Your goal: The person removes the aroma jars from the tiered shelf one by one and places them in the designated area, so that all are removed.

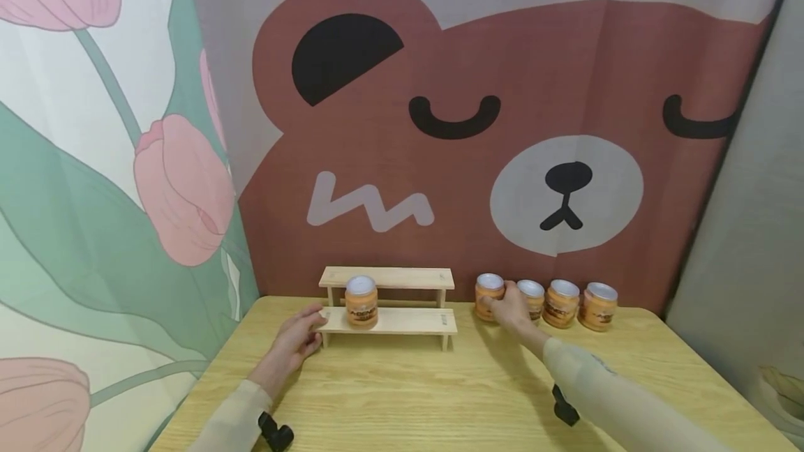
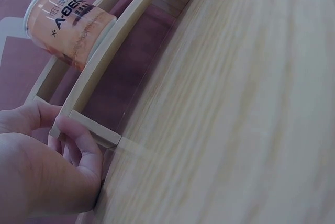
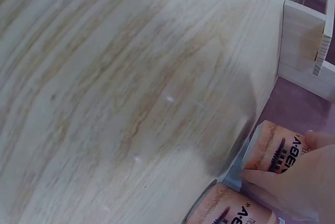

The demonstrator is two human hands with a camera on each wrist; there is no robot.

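A two-step wooden rack stands at the back of the table. On its lower step sits an orange can with a silver lid and dark lettering. At the left end of that step, my left hand pinches the board between thumb and fingers, as the left wrist view shows closely. To the right of the rack, my right hand grips another orange can, with the thumb on its near-left side and fingers on its right. That can is upright at the left end of a row, close over the tabletop.
Further right in the row stand three more orange cans, the nearest can partly behind my right hand, then a middle can and an end can. Behind the table hangs a bear-print curtain.
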